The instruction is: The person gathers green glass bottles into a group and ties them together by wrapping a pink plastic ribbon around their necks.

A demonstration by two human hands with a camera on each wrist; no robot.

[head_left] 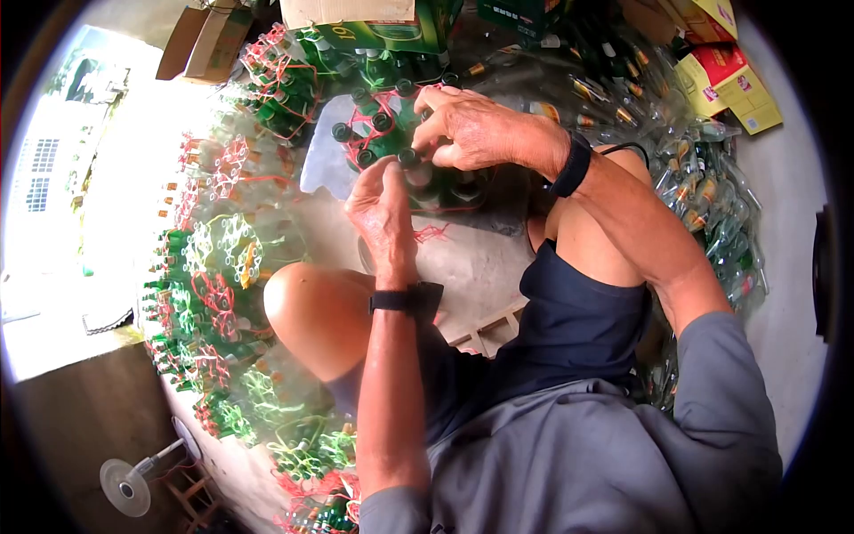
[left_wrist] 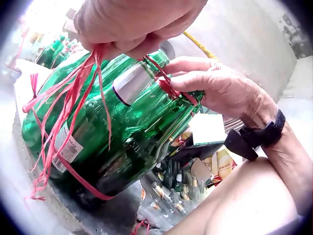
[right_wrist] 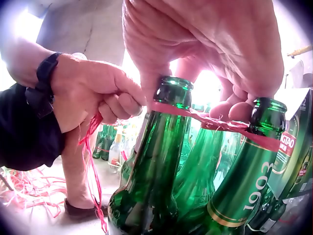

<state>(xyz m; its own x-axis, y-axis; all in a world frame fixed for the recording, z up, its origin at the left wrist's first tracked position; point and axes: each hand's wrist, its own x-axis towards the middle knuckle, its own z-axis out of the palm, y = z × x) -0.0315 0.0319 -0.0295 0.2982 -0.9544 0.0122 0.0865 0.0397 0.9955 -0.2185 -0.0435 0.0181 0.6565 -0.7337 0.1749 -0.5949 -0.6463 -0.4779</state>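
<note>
A cluster of green glass beer bottles [right_wrist: 159, 161] stands between my knees, bound with red plastic twine [right_wrist: 198, 117] round the necks. A lower band of twine circles the bodies in the left wrist view. My left hand [head_left: 382, 209] pinches loose strands [left_wrist: 73, 103] at the near side of the cluster, their frayed ends hanging down. My right hand [head_left: 476, 133] reaches over the tops, its curled fingers [left_wrist: 188, 81] holding the twine at the bottle necks. One bottle neck [right_wrist: 244, 181] bears a green label reading 1903.
Many bundled bottles [head_left: 222, 240] line the left side. Loose bottles [head_left: 614, 89] lie piled at the back right, near yellow and red cartons [head_left: 738, 93]. A green carton [head_left: 382, 34] stands behind the cluster. Twine scraps [head_left: 431, 233] lie on the floor, and a fan [head_left: 126, 488] stands lower left.
</note>
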